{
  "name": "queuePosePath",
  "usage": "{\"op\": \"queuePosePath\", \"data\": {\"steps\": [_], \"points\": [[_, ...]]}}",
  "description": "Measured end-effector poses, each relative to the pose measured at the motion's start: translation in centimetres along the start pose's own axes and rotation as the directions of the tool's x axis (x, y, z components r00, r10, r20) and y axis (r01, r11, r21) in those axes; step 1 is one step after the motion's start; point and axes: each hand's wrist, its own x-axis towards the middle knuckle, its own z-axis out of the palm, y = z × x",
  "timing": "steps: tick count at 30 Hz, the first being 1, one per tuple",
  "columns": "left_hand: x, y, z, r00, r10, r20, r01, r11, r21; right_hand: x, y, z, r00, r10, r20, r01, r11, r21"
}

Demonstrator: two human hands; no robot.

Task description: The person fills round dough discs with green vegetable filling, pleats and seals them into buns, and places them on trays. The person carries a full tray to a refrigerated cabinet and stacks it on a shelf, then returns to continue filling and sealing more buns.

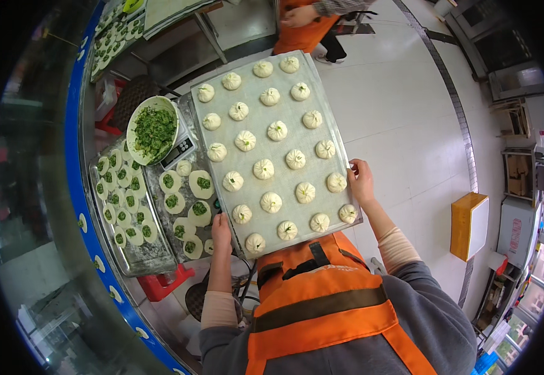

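Note:
A large flat baking tray (285, 154) with a pale perforated liner bears rows of pleated, uncooked filled buns (277, 131). Green filling peeks from the tops of many of them. My left hand (221, 230) grips the tray's left edge near its lower corner. On the opposite side my right hand (361, 180) holds the right edge. The tray's near end reaches my orange apron (318, 300). Left of the tray, flat dough rounds topped with chopped green filling (199, 209) lie on a floured work surface (157, 180).
A white bowl of green filling (153, 129) stands by a digital kitchen scale (183, 149). A metal tray (133, 266) carries more topped dough rounds. Beyond my tray is another person in an orange apron (300, 30). A yellow-sided box (466, 227) is at the right, a red stool (164, 283) below the worktop.

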Motion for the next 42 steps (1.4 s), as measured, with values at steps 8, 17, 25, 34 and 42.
{"op": "queuePosePath", "data": {"steps": [8, 17, 25, 34, 42], "points": [[0.3, -0.8, -0.1, 0.992, -0.039, 0.118, 0.048, 0.996, -0.074, 0.2, -1.0, -1.3, 0.991, -0.133, 0.035, 0.134, 0.990, -0.048], [-1.8, 2.3, -2.0, 0.992, -0.009, 0.124, 0.035, 0.976, -0.216, 3.8, -2.0, -1.5, 0.784, 0.351, 0.512, -0.536, 0.799, 0.272], [-2.3, 1.5, 0.7, 0.998, 0.034, -0.059, -0.052, 0.937, -0.345, 3.2, -1.8, 1.6, 0.808, 0.486, 0.334, -0.588, 0.628, 0.510], [-3.0, 7.1, 2.1, 0.956, 0.289, -0.040, -0.281, 0.876, -0.391, 3.3, -2.4, -3.7, 0.847, 0.420, 0.326, -0.520, 0.523, 0.676], [-10.1, 18.6, 14.8, 0.917, 0.396, 0.048, -0.392, 0.917, -0.070, 3.7, 3.4, -18.7, 0.826, 0.511, 0.239, -0.456, 0.357, 0.815]]}}
